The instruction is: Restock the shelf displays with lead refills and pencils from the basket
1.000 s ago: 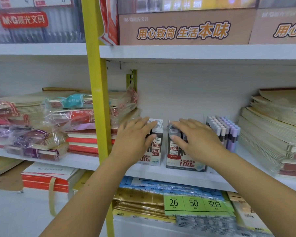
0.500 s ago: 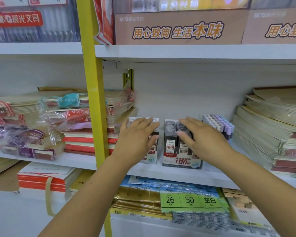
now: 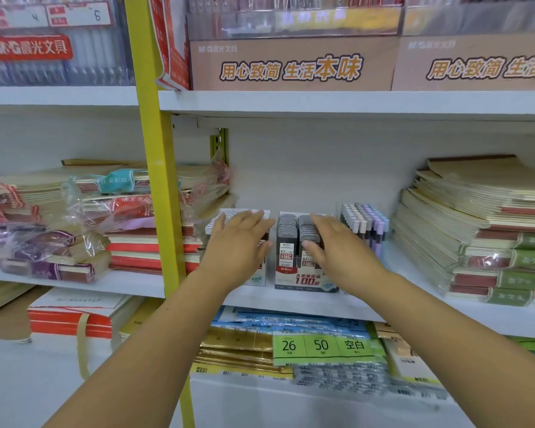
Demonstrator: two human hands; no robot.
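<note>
On the shelf (image 3: 291,304) two boxes hold lead refills standing upright, caps up. The left grip (image 3: 237,242) lies flat and released on the white box (image 3: 257,278). The right grip (image 3: 337,245) lies flat and released on the grey box (image 3: 303,278). Upright pencils (image 3: 365,223) stand just beside.

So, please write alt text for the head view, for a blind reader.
Two bare hands rest on lead refill display boxes on a white shelf: the left hand on the white box, the right hand on the dark box. Notebook stacks flank them.
</note>
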